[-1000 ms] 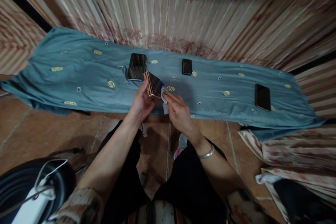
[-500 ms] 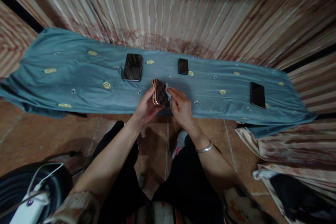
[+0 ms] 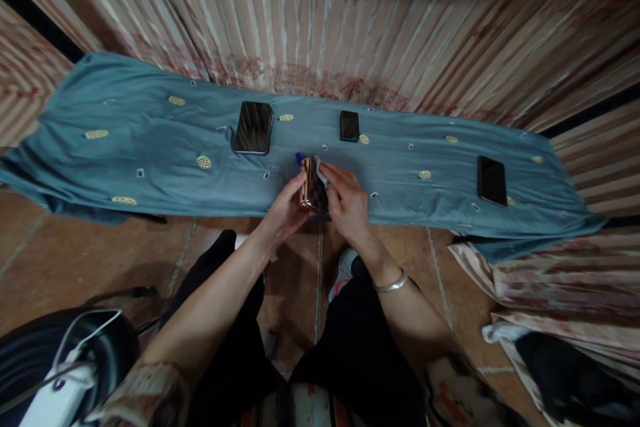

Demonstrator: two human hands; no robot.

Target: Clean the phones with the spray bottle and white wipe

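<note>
Phone [image 3: 313,188] with a copper-gold rim and a dark checkered back sits between our two hands, held on edge just above the near border of the teal cloth [image 3: 150,147], so that we see mostly its thin side. Our left hand [image 3: 289,208] grasps it from the left, fingers curled along the metallic edge and thumb up near the top corner. Our right hand [image 3: 347,203] is pressed against its other face, fingers pinching a small pale wipe [image 3: 321,176] against the phone; a bit of blue shows at the phone's top corner, too small for us to make out. A silver bangle [image 3: 393,283] circles our right wrist. On the cloth beyond lie three more devices, well apart from one another: a larger dark phone [image 3: 253,127] to the left, a small black phone [image 3: 349,125] nearly straight ahead, and another black phone [image 3: 492,180] far to the right. Behind the cloth we see a striped, pleated fabric [image 3: 375,20]. Below our arms are our dark trousers and a reddish tiled floor [image 3: 75,253], with a white charger and cable [image 3: 60,387] on a round black object at the lower left
</note>
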